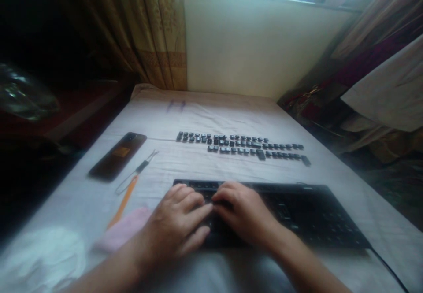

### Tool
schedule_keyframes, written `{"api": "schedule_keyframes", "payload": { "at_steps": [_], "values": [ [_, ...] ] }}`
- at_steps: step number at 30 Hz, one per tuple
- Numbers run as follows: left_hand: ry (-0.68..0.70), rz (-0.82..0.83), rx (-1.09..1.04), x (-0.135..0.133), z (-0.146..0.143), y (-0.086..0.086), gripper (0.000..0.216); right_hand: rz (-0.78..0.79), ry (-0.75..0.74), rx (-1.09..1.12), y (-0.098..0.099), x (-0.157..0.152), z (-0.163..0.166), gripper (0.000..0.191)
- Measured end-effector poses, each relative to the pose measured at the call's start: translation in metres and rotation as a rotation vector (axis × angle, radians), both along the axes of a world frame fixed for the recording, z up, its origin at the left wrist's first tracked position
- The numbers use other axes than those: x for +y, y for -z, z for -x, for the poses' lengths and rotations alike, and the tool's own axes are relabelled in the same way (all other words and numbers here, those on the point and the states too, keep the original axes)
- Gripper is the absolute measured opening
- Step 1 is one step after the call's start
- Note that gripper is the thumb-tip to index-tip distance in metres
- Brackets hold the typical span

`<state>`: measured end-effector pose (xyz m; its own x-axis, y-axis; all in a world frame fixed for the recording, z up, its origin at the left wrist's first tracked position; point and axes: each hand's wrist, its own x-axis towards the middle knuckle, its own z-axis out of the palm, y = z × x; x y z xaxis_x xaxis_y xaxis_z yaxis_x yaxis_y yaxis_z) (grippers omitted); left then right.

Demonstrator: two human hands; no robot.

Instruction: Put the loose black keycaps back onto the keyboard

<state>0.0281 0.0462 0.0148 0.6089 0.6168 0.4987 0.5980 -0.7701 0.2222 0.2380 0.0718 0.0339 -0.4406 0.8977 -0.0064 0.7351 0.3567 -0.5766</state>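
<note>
A black keyboard [307, 213] lies on the pale cloth, its right part showing bare slots without keycaps. My left hand [181, 218] rests over the keyboard's left end, fingers stretched and a little apart, the index finger reaching toward my right fingertips. Over the left-middle part, my right hand [243, 209] has its thumb and index finger pinched close to the keys. Whatever may be between those fingertips is too small and blurred to name. Behind the keyboard, loose black keycaps [243, 144] stand in rows.
Left of the keyboard lie a dark smartphone [119, 156], a wire keycap puller [142, 166], an orange-handled tool [124, 200] and a pink cloth [127, 231]. A cable [388, 264] runs off the keyboard's right corner. Curtains [158, 33] hang behind at the left.
</note>
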Motion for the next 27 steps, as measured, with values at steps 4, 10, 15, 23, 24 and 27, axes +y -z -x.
{"api": "schedule_keyframes", "payload": {
  "at_steps": [4, 10, 15, 23, 24, 27],
  "values": [
    [-0.012, -0.026, 0.019, -0.001, -0.002, 0.000, 0.027, -0.010, -0.008, -0.057, -0.003, -0.002, 0.002, 0.013],
    [-0.036, -0.051, 0.019, -0.003, -0.003, 0.007, 0.025, 0.007, -0.004, -0.176, -0.012, -0.005, 0.009, 0.015],
    [-0.030, -0.053, 0.018, -0.003, -0.002, 0.007, 0.025, -0.008, -0.021, -0.175, -0.009, -0.003, 0.009, 0.014],
    [-0.043, -0.065, 0.026, -0.003, -0.001, 0.007, 0.030, -0.137, -0.076, -0.356, -0.012, -0.005, 0.008, 0.019],
    [-0.040, -0.060, 0.021, -0.003, -0.002, 0.007, 0.030, -0.124, -0.072, -0.366, -0.013, -0.005, 0.008, 0.020],
    [-0.036, -0.053, 0.023, -0.003, -0.002, 0.007, 0.029, -0.091, -0.069, -0.368, -0.013, -0.004, 0.007, 0.021]
  ]
}}
